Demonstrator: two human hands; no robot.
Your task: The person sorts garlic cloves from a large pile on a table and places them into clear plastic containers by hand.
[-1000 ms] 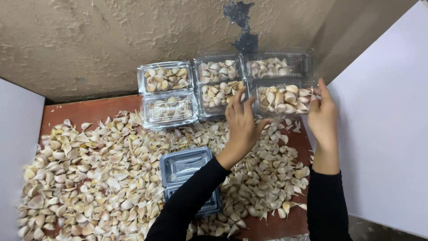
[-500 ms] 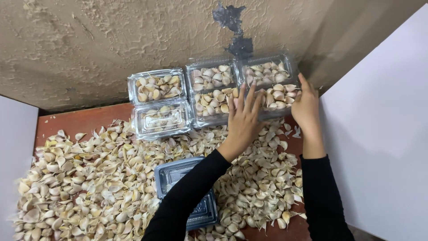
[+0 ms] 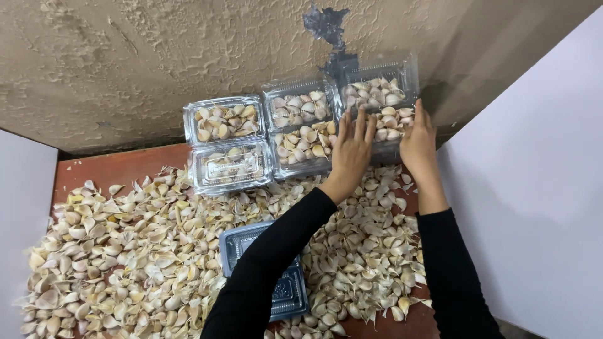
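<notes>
Hands meet at the upper right of the frame: your left hand [image 3: 352, 149] lies flat, fingers spread, and your right hand [image 3: 418, 139] curls around the clear garlic box [image 3: 380, 103], stacked against the wall [image 3: 125, 56].

Long black sleeves to wrists; hands [image 3: 352, 147] bare, no rings.

Rough tan plaster wall [image 3: 125, 56] with dark patch [image 3: 326, 28]; white panels [image 3: 540, 188] at sides; reddish-brown tabletop [image 3: 119, 169].
</notes>
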